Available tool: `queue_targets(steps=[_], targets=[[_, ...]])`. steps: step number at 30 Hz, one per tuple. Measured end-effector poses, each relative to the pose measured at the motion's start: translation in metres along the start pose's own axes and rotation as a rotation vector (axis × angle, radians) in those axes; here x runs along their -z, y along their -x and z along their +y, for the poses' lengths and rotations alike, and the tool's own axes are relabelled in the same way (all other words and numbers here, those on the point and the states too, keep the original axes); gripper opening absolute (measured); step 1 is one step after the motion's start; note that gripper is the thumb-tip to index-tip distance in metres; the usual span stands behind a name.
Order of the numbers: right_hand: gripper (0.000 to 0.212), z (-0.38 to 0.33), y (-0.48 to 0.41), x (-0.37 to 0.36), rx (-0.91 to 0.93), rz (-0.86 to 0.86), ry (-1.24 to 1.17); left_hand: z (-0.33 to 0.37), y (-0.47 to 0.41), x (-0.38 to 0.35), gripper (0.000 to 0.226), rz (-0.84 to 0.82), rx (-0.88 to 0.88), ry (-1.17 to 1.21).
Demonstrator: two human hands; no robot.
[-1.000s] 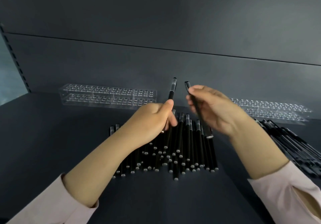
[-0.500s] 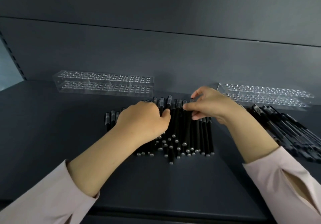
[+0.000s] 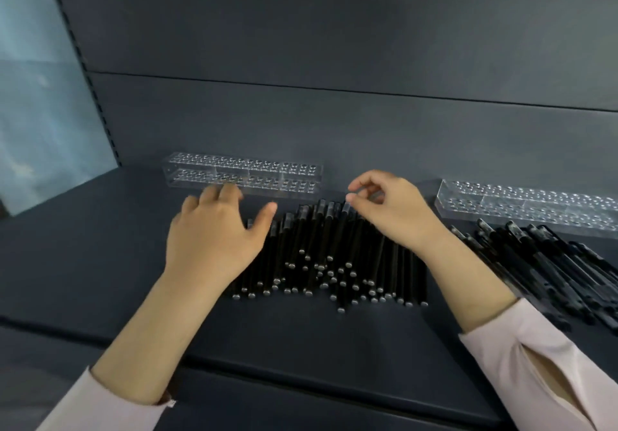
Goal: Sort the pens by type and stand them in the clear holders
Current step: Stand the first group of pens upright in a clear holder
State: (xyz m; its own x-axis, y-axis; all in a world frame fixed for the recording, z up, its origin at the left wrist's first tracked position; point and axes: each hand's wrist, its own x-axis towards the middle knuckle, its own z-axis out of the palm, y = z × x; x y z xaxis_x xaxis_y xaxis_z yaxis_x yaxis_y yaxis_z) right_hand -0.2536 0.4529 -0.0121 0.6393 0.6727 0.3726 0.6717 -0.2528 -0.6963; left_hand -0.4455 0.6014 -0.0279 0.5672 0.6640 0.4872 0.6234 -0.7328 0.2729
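Now left hand opened above pens.

Single head cam: close above front edge of the shelf, angled forward-down toward the back panel.

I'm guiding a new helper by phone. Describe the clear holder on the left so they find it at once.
On the dark shelf, a pile of black pens lies in the middle. Along the back wall stand two clear holders; the left holder sits just beyond the left hand. Unlike the right holder, it has no heap of clipped pens in front of it.
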Motion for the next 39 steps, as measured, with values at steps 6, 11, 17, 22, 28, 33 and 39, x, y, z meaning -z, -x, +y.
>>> queue_targets(steps=[6, 11, 17, 22, 28, 33, 39], targets=[[0.02, -0.015, 0.01, -0.029, 0.304, -0.239, 0.179, -0.017, 0.016, -0.011, 0.102, -0.36, 0.225, 0.051], [0.022, -0.009, 0.007, -0.035, 0.302, -0.28, 0.195, -0.016, 0.011, -0.023, 0.117, -0.465, 0.246, -0.006], [0.022, -0.006, 0.005, -0.036, 0.318, -0.272, 0.175, -0.01, 0.008, -0.03, 0.115, -0.531, 0.248, -0.076], [0.02, -0.011, 0.008, -0.035, 0.34, -0.273, 0.157, -0.007, 0.004, -0.023, 0.106, -0.59, 0.236, -0.09], [0.016, -0.026, 0.009, -0.035, 0.282, -0.221, 0.061, -0.023, 0.003, -0.017, 0.086, -0.549, 0.161, 0.026], [0.017, -0.042, 0.009, -0.048, 0.21, -0.193, 0.016, -0.048, -0.01, -0.005, 0.068, -0.504, 0.083, 0.087], [0.016, -0.065, 0.01, -0.072, 0.102, -0.104, -0.053, -0.065, -0.028, -0.004, 0.06, -0.58, 0.041, 0.157]])
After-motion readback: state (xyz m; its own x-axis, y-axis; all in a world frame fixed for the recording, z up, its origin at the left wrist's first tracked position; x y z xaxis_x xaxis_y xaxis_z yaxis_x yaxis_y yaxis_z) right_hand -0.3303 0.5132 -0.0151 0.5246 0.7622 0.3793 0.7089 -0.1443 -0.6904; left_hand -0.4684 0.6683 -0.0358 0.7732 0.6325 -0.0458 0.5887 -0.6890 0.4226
